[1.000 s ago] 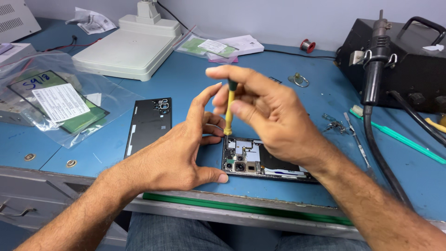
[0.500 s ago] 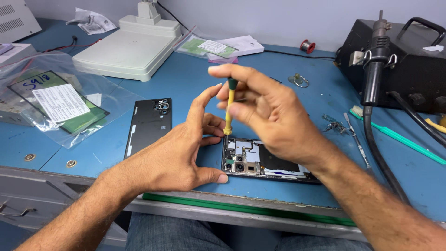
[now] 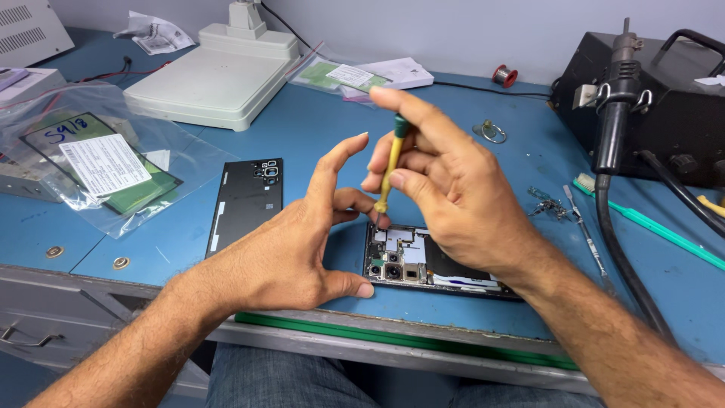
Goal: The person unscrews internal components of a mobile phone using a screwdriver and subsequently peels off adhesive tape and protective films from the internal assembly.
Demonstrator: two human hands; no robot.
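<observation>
Two hands keep their earlier positions over the opened phone [image 3: 423, 261] at the blue bench's near edge: left hand [image 3: 294, 242] spread, thumb by its corner; right hand [image 3: 445, 189] pinching the upright yellow screwdriver [image 3: 389, 170], tip down.

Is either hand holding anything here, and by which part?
The right hand pinches a yellow screwdriver along its shaft, forefinger on the green cap. The left hand holds nothing.

left hand [image 3: 291, 245] fingers spread, right hand [image 3: 445, 193] in pinching grip
</observation>
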